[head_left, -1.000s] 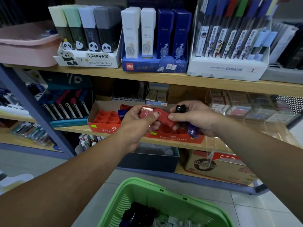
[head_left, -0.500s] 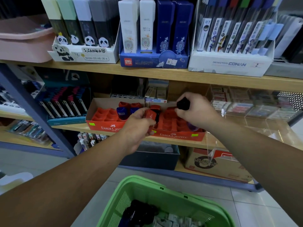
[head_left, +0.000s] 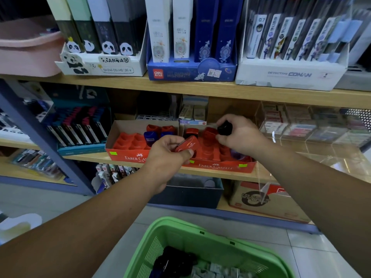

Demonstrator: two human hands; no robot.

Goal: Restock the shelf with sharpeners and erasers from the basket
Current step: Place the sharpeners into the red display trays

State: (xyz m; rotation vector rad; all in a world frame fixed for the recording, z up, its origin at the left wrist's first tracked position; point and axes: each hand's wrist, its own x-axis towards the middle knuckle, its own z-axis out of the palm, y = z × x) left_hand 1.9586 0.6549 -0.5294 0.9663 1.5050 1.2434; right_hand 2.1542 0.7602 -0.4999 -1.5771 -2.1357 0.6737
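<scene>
Left hand (head_left: 166, 157): the grip is pinching a red sharpener (head_left: 185, 146) between the thumb and curled fingers. The sharpener is lying tilted, just over the front part of the right red tray (head_left: 216, 167). Right hand (head_left: 244, 137): the grip is curling round a black sharpener (head_left: 224, 127), which is sticking out at the top of the fist, while the fingertips (head_left: 219, 139) are reaching down toward the tray's back row. Both forearms are stretching forward, knuckles up. A second red tray (head_left: 128, 157) is standing just beside the first on the same shelf (head_left: 86, 157). The green basket (head_left: 180, 227) is sitting below, nearest the camera.
</scene>
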